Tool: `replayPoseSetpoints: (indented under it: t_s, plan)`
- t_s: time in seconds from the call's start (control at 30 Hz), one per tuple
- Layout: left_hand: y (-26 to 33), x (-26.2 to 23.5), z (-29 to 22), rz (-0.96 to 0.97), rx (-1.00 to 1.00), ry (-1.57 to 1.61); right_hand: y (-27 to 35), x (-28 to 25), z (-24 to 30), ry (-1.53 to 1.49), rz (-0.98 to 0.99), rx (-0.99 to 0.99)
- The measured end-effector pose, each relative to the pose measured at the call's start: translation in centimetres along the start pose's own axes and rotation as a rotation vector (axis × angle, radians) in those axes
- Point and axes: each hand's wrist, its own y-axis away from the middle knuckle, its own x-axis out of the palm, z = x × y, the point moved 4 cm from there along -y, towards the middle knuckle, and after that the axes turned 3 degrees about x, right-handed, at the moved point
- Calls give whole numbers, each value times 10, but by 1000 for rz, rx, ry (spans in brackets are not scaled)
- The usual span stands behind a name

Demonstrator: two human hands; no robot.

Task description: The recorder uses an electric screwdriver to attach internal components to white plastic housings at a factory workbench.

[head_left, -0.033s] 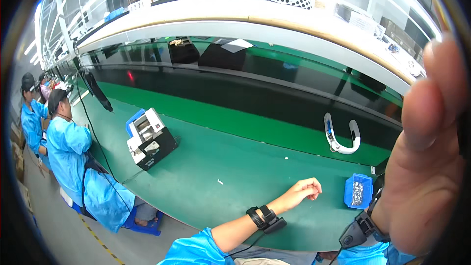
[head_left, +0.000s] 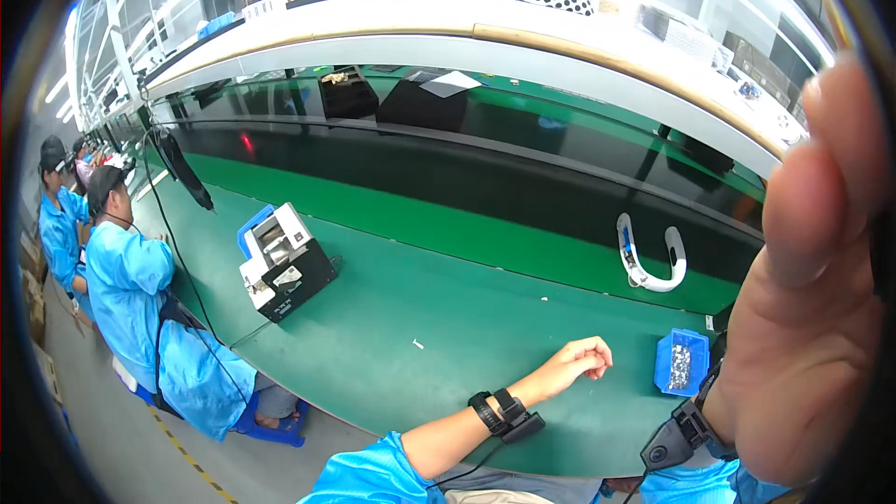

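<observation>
My left hand [head_left: 581,360] rests over the green table [head_left: 448,317], its fingers loosely curled together with nothing visible in them. A black strap and a small black device [head_left: 509,415] circle that wrist. Very near the camera, my right hand [head_left: 803,336] is raised at the right edge, palm side showing, thumb and finger stretched upward; part of it is cut off by the dark rim. That wrist also carries a black device [head_left: 667,448]. Between the hands stands a blue bin [head_left: 665,360] with small metallic pieces [head_left: 679,369]. A white U-shaped device [head_left: 653,283] lies farther back.
A black-and-white machine [head_left: 287,266] stands on the table to the left, a blue tray [head_left: 254,224] behind it. A black cable [head_left: 177,233] hangs near it. A white shelf [head_left: 392,33] spans the back. Co-workers in blue coats [head_left: 126,271] sit at the left.
My right wrist and its device have shifted very slightly left. My left hand stays where it was.
</observation>
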Motion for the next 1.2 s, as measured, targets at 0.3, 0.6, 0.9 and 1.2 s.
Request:
replayPoseSetpoints:
  t_s: [0.3,0.6,0.9,1.2]
  plan:
    - [5,-13,-11,-65,64,-63,27,49,-11,-137,-18,101]
    - [1,-12,5,-63,96,-34,5,114,17,-440,-11,23]
    - [-16,1,11,-16,108,32,23,129,35,-543,-93,117]
    - [-5,-8,11,-71,134,70,195,254,-61,-994,-194,909]
